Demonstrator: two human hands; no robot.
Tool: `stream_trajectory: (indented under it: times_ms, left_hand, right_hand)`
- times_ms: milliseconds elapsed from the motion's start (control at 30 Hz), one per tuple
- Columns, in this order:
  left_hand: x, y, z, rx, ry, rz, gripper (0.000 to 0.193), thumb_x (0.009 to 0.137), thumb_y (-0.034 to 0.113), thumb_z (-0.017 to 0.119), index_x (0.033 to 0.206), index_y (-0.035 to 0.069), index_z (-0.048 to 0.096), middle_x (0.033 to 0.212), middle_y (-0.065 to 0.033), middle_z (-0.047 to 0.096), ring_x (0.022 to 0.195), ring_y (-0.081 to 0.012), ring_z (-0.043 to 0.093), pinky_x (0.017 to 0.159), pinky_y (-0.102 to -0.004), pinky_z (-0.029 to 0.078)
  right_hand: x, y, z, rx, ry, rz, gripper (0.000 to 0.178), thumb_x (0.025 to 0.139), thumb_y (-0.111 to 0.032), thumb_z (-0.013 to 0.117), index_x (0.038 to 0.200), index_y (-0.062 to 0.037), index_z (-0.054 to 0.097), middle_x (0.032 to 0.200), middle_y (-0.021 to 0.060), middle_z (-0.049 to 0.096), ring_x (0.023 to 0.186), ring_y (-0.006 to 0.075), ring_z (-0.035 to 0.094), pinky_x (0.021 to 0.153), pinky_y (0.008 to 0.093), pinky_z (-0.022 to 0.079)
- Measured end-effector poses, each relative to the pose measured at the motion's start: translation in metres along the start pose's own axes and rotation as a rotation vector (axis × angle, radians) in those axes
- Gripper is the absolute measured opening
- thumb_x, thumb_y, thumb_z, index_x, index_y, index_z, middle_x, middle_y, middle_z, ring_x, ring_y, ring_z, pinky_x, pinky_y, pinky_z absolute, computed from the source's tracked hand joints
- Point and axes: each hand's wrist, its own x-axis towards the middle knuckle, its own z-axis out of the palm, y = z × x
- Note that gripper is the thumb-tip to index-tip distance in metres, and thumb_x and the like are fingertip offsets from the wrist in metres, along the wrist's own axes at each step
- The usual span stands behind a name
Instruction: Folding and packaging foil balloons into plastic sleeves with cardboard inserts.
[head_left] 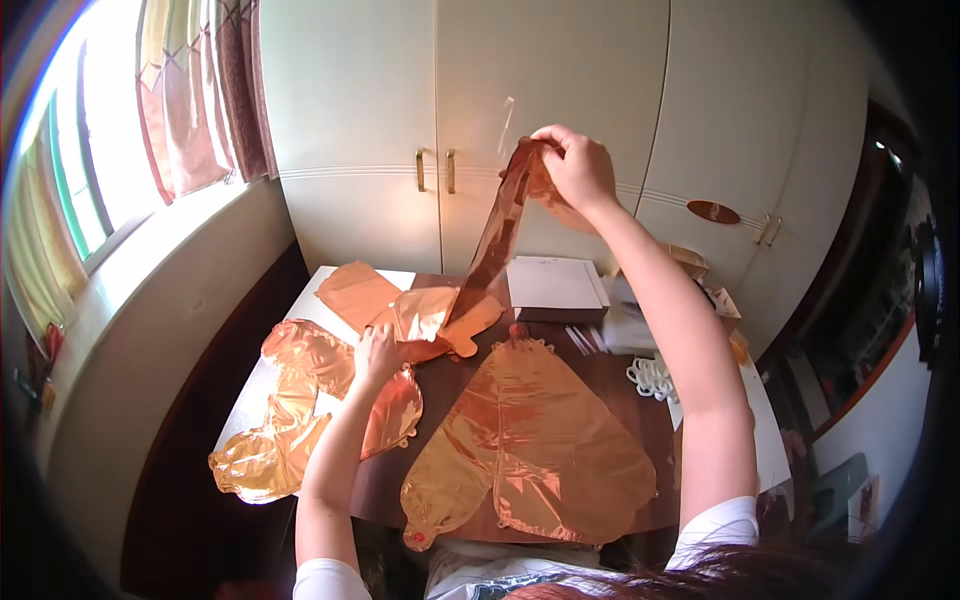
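Observation:
My right hand (578, 165) is raised above the table, its fingers closed on the top end of a flat copper-coloured foil balloon (495, 240). The foil hangs in a long folded strip, down to more foil on the table. Low at the left, my left hand (377, 355) has its fingers curled onto the lower foil, partly hiding what they grip. Around that hand lie crumpled shiny foil balloons (300, 390). In front of me a large deflated foil balloon (560, 430) is spread flat, a red tip at its top. A thin clear strip (507, 120) sticks up near my right hand.
A white box (557, 285) stands at the back of the brown table (380, 490). Right of it are clear plastic packaging (628, 318), thin sticks (585, 340) and a white coiled chain (650, 378). Cream cupboard doors (350, 90) rise behind; a curtained window (90, 150) is at left.

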Motion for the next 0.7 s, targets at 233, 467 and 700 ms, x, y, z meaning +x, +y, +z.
stream_trajectory:
  times_ms: [233, 467, 700]
  left_hand:
    - [-0.007, 0.053, -0.014, -0.051, 0.128, 0.338, 0.093, 0.054, 0.054, 0.079, 0.125, 0.004, 0.045, 0.129, -0.0174, 0.047, 0.123, -0.0345, 0.041, 0.095, -0.0498, 0.037]
    - [-0.008, 0.052, 0.004, -0.044, -0.137, 0.450, 0.056, 0.068, 0.037, 0.069, 0.110, 0.004, 0.053, 0.116, -0.0122, 0.058, 0.114, -0.0296, 0.051, 0.089, -0.0488, 0.040]
    - [-0.003, 0.058, 0.014, 0.074, -0.040, 0.524, 0.021, 0.070, 0.021, 0.059, 0.082, 0.004, 0.061, 0.062, -0.0114, 0.063, 0.062, -0.0292, 0.065, 0.060, -0.0401, 0.052]
  right_hand:
    - [-0.012, 0.002, -0.009, -0.036, -0.051, 0.022, 0.015, 0.084, -0.017, 0.059, 0.096, -0.0136, 0.068, 0.079, 0.0060, 0.069, 0.070, 0.0215, 0.066, 0.062, 0.0313, 0.050]
    - [-0.022, 0.010, -0.036, -0.088, -0.056, -0.040, 0.016, 0.084, -0.015, 0.060, 0.098, -0.0122, 0.068, 0.081, 0.0067, 0.069, 0.071, 0.0216, 0.067, 0.064, 0.0312, 0.050]
    - [-0.043, 0.021, -0.072, -0.037, -0.084, 0.010, 0.018, 0.084, -0.010, 0.059, 0.101, -0.0064, 0.066, 0.089, 0.0078, 0.070, 0.079, 0.0168, 0.068, 0.069, 0.0272, 0.050]
